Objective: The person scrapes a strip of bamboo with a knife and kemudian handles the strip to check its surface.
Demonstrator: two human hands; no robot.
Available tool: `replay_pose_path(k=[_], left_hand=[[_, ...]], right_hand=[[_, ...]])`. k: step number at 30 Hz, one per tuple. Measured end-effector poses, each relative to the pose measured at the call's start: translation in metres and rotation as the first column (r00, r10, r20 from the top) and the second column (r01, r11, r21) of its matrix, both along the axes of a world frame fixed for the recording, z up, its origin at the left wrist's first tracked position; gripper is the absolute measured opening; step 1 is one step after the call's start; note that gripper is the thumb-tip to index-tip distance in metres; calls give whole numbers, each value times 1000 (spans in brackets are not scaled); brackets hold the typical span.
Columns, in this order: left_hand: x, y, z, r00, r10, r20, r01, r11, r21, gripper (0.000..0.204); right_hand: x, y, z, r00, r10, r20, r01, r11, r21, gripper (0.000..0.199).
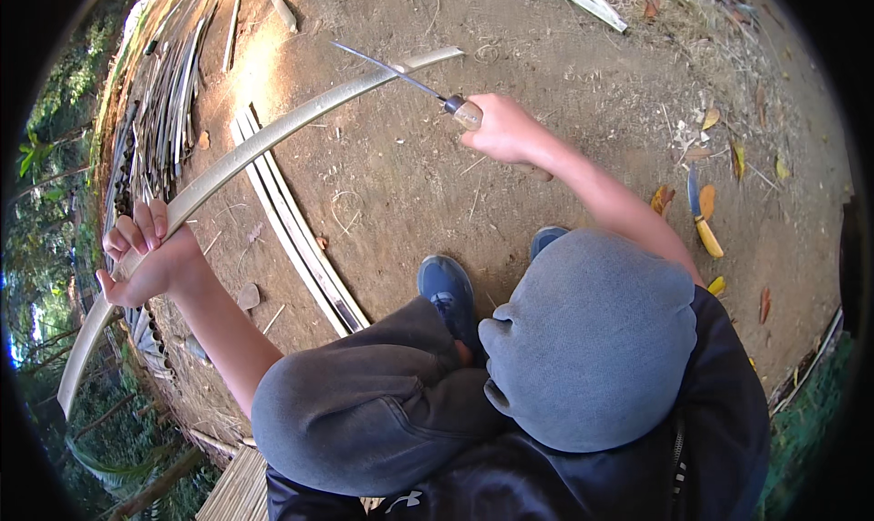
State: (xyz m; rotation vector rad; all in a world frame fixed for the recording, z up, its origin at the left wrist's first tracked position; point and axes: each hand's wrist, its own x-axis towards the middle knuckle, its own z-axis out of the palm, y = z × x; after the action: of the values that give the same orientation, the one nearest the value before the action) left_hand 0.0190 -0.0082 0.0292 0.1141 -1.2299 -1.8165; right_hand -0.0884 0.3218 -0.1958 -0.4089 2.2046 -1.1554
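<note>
A long, pale bamboo strip (259,146) runs from the lower left up to the far middle, bowed by the lens. My left hand (150,257) is closed around it toward its lower end, fingers curled over the top. In my right hand (510,131) is a knife (467,113), gripped by its wooden handle with a dark collar. Its narrow blade points far left and crosses the strip close to the far end; whether blade and strip touch, I cannot tell. A split bamboo length (296,221) lies on the ground between my hands.
Many thin strips (173,111) are piled at the far left. A second knife (705,219) with a yellowish handle rests on the dirt at right, among fallen leaves (737,160). My shoe (446,295) and bent knees are close by. More pale pieces (583,0) lie at the far edge.
</note>
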Motion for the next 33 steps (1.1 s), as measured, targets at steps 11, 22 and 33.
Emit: replay_pose_path(k=[11,22,33], left_hand=[[9,-33,-7,993,-112,45,111,994,24,30],[11,-42,-6,991,-129,40,128,992,15,28],[17,-47,4,985,-168,39,169,986,-5,27]], right_hand=[[28,-9,-19,992,-108,60,107,994,17,13],[22,-16,-17,997,-70,38,67,995,70,10],[32,0,-26,987,-113,115,102,990,97,12]])
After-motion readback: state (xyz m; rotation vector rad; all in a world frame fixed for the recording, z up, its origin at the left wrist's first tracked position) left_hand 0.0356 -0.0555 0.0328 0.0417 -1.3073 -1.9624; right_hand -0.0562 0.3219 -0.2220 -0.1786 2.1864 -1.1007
